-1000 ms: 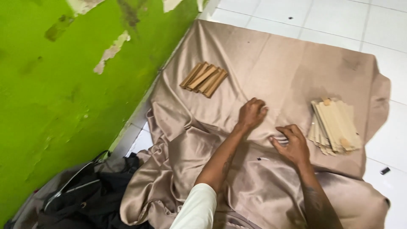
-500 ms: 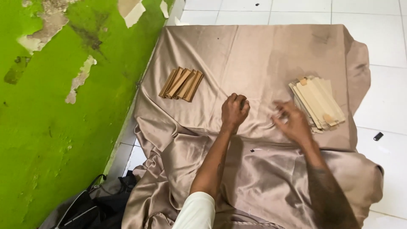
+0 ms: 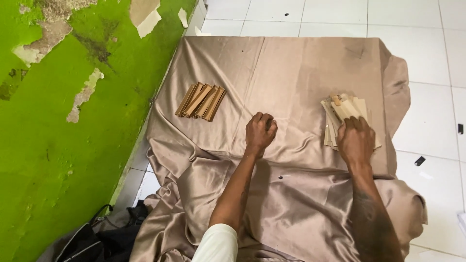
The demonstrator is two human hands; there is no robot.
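Right hand (image 3: 356, 140) rests on pale paper stack (image 3: 347, 110); left hand (image 3: 260, 132) fisted on cloth (image 3: 291, 68).

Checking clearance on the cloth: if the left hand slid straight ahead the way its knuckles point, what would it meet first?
Only bare tan cloth lies ahead of the left hand; the brown strip bundle sits off to its left, so the way looks free.

One camera sits on the person's head. It looks down from above the tan cloth (image 3: 291, 87) on the floor, fairly close. The green wall (image 3: 73, 145) is left of the cloth, white tiles (image 3: 427, 29) beyond it.
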